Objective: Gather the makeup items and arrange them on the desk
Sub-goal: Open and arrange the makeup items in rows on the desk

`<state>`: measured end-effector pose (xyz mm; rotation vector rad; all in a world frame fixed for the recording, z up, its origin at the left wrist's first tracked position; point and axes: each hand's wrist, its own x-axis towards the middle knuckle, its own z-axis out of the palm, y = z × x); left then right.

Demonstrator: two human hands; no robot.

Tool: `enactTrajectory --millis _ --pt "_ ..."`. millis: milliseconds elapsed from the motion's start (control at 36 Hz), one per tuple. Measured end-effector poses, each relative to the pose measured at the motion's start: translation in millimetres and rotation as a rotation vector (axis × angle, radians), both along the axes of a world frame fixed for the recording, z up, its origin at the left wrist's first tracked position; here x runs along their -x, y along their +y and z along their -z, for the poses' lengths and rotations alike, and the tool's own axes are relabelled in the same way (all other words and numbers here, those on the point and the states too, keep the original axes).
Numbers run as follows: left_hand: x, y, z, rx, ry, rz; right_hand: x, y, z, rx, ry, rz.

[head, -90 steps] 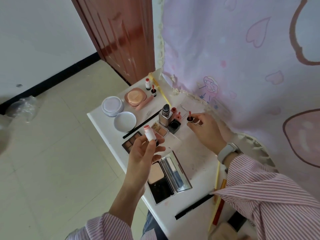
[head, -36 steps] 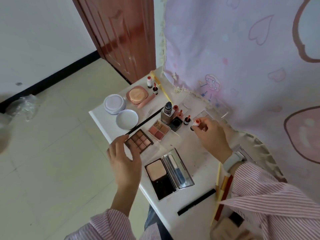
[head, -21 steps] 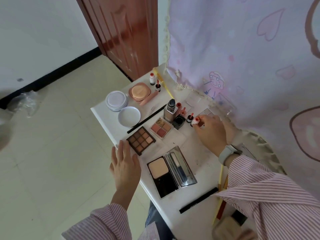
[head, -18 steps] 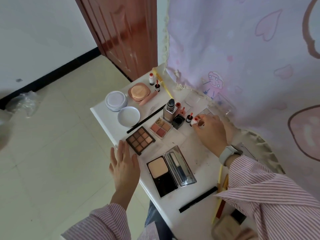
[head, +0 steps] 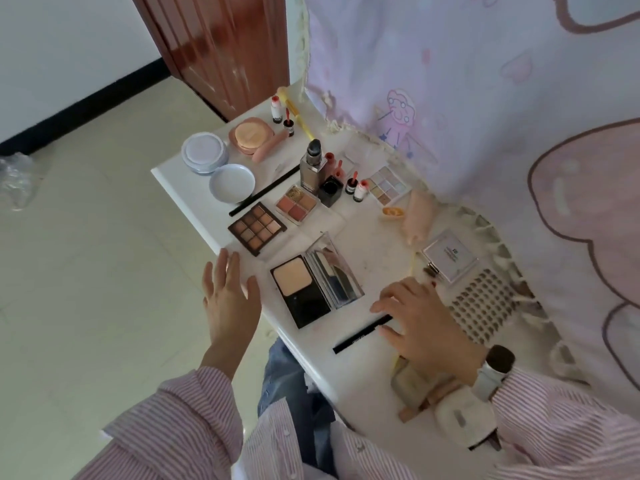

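Many makeup items lie spread over the white desk (head: 194,199). Black pencil (head: 362,333): flat near the front edge, its right end under the right hand (head: 420,323), whose fingers curl onto it, thumb below and forefinger above; a firm pinch cannot be confirmed. Left hand (head: 230,301): fingers straight and spread, holding nothing, at the desk's left edge just beside the open compact (head: 313,287). Compact: black base, beige powder pan, mirrored lid tilted up. Behind it, brown palette (head: 257,227) of nine pans, then a four-pan blush palette (head: 296,204). Foundation bottle (head: 310,168): upright, behind the blush palette. Two small red-tipped tubes (head: 356,188): upright, just right of a black cube cap (head: 329,191). Pastel palette (head: 387,184): near the curtain (head: 450,81). Far corner: two round white dishes (head: 218,168), a peach compact (head: 251,135). Long black stick (head: 265,194): diagonal between the dishes and the palettes. White case (head: 450,259): right of centre, beside a perforated sheet (head: 483,304).
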<state>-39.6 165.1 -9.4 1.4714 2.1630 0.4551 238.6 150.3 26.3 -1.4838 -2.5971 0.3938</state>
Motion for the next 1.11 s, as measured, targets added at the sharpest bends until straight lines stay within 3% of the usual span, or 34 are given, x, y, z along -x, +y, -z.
enactTrajectory --millis 139,306,444,556,694,806,972,1111 --pt "-3.6 -26.2 2.9 -0.096 -0.030 0.001 10.5 -9.8 10.6 0.018 -0.149 -0.077" --pt "-11.4 -55.0 -13.9 -0.162 -0.088 0.014 16.5 -14.0 1.4 -0.058 -0.117 -0.103" --pt "-24.3 -82.0 -66.1 -0.225 -0.243 0.293 38.5 -31.9 -49.5 0.232 -0.036 -0.107" --pt "-21.0 -100.6 -94.3 -0.140 -0.222 0.538 63.9 -49.2 -83.5 0.392 0.205 -0.034" --pt "6.9 -120.3 -119.3 -0.273 -0.189 0.488 90.4 -68.5 -119.5 0.566 0.450 0.141" --pt "34.0 -144.4 -137.2 -0.327 -0.190 0.425 105.4 -89.9 -146.3 0.662 0.869 0.396" --pt "26.0 -172.6 -170.1 -0.346 -0.068 0.541 147.0 -131.3 -162.3 0.481 0.865 0.432" --pt "20.2 -183.4 -177.2 -0.335 -0.122 0.504 147.4 -142.7 -178.7 0.329 0.782 0.411"
